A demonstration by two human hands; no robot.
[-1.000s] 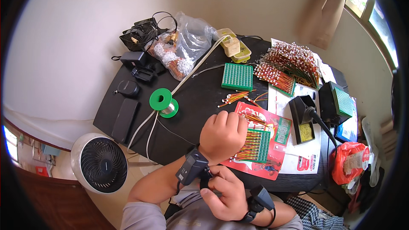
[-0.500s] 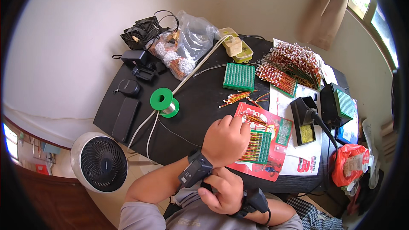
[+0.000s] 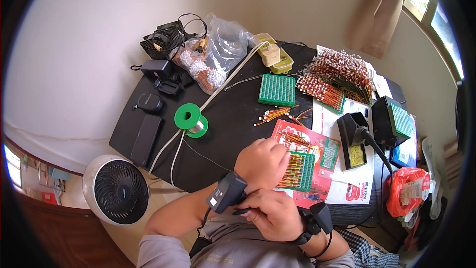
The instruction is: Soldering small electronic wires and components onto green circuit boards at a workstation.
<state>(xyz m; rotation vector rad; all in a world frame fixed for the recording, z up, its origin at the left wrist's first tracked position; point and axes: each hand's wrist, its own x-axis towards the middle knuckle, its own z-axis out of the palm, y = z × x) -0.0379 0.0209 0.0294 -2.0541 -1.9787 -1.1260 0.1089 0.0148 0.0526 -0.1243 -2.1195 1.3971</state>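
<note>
My left hand [image 3: 260,164] is closed in a loose fist, back of the hand up, beside the green circuit board [image 3: 308,172]. Its fingertips are turned away, so whatever they hold, if anything, is hidden. A black device [image 3: 227,191] is strapped round my left wrist. Just below that wrist, my right hand [image 3: 276,216] pinches a black strap end [image 3: 241,211] between thumb and fingers. Another black device [image 3: 321,217] sits on my right wrist. Rows of red and yellow wires [image 3: 296,170] lie across the board, which rests on a red printed sheet [image 3: 323,188].
A green solder spool [image 3: 188,115] stands left of centre. Behind are a stack of green boards [image 3: 277,89] and a heap of white-tipped wires [image 3: 342,69]. A soldering iron stand [image 3: 353,141] with yellow sponge is at right. A white fan [image 3: 116,188] stands left of the table.
My right hand has shifted right and turned, now pinching the strap end. The device on my left wrist has moved slightly right; my left hand has lowered a little.
</note>
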